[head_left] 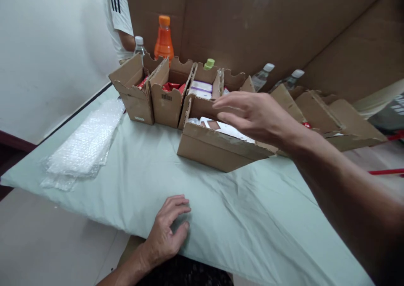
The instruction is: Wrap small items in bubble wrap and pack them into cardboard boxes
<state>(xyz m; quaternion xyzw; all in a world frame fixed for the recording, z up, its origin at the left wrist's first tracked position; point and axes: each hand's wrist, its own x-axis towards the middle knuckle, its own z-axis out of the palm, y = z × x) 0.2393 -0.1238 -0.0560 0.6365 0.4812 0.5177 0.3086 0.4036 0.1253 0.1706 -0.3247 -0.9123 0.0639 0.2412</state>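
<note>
My right hand (244, 111) reaches over a low cardboard box (217, 149) at the front of the row, fingers stretched out and nothing between them. Inside that box lies a white pack with brown patches (221, 127), partly hidden behind my hand. Near the table's front edge, my left hand (168, 229) rests on the pale green cloth (151, 164), its fingers loosely curved and apart, holding nothing.
Behind stand more cardboard boxes (166, 109) with red packets (172, 86) and a purple-striped white pack (202, 88). Bottles, one orange (164, 41), rise behind them. Bubble wrap (83, 145) lies at left. A person's sleeve (121, 12) shows beyond the cardboard wall (236, 29).
</note>
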